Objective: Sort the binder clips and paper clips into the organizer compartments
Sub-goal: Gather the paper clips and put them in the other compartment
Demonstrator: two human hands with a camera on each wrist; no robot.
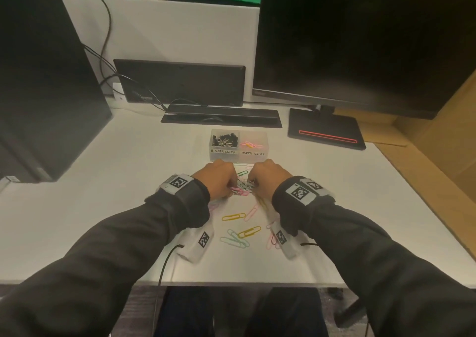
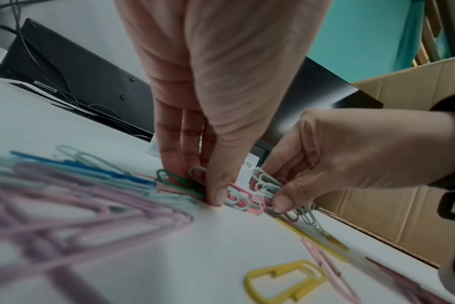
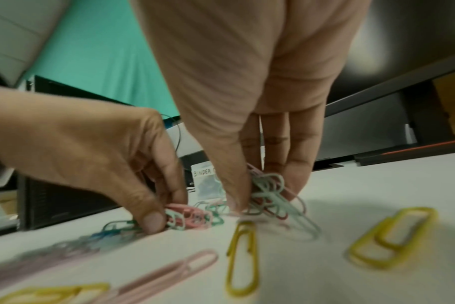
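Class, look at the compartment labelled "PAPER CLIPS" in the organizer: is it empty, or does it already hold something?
Not empty. The paper-clip compartment holds a few pink and yellow clips, far fewer than the black heap in the binder-clip compartment.

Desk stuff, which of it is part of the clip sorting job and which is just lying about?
Part of the job:
- organizer
- binder clips
- paper clips
- left hand and right hand, each pinching paper clips

Lying about:
- monitor
- cardboard box
- cables
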